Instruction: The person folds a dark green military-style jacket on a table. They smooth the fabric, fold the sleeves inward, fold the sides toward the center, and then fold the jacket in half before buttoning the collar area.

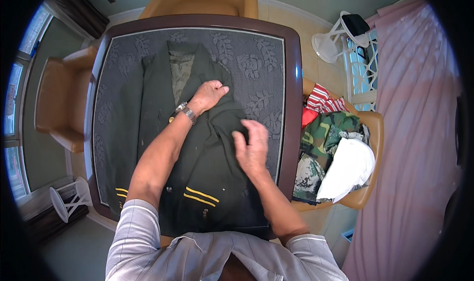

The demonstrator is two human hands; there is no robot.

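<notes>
A dark green uniform jacket (177, 140) lies spread on the table with its collar at the far end. Its right-hand sleeve (218, 162) is folded across the front, and two yellow stripes cross the cuff. My left hand (210, 95), with a metal watch on the wrist, is closed on the cloth near the shoulder of that sleeve. Creases run down from the grip. Just beside the sleeve's outer edge is my right hand (253, 145), slightly blurred, thumb and fingers apart and nothing held.
The dark wood table (292, 125) has a grey patterned top. At its right side, a tan chair (374, 158) bears camouflage clothing (318, 133), a white cap-like item (348, 170) and red-striped cloth (322, 97). More tan chairs (61, 99) stand left and beyond. A pink curtain (411, 114) hangs right.
</notes>
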